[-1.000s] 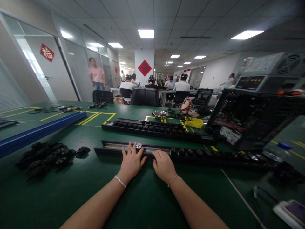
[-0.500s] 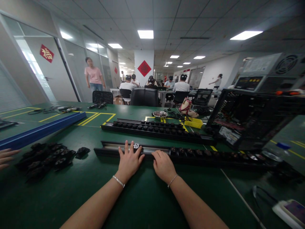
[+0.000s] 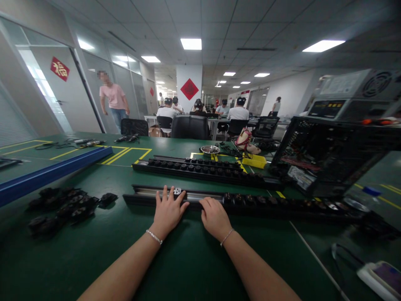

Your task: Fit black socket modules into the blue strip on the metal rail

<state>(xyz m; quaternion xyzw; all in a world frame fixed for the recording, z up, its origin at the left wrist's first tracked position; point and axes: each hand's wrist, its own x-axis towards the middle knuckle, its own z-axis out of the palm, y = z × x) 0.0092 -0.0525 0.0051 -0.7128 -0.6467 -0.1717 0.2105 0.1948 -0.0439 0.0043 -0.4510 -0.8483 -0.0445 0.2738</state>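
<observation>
A long black rail (image 3: 140, 195) with a metal channel lies across the green table in front of me, its right half filled with black socket modules (image 3: 250, 200). My left hand (image 3: 167, 211) rests on the rail with fingers spread flat, fingertips beside one small module (image 3: 177, 191) sitting in the channel. Just to the right, my right hand (image 3: 215, 217) presses on the rail with its fingers curled down over the edge; what is under them is hidden.
A second filled rail (image 3: 200, 169) lies behind the first. Loose black modules (image 3: 62, 205) are heaped at the left near a blue bar (image 3: 53, 171). An open computer case (image 3: 328, 154) stands at the right. A person in pink walks at the far left; others sit beyond.
Another person's hand that showed at the left edge half a second ago is gone. The person in pink has walked further left. My hands have barely shifted.
</observation>
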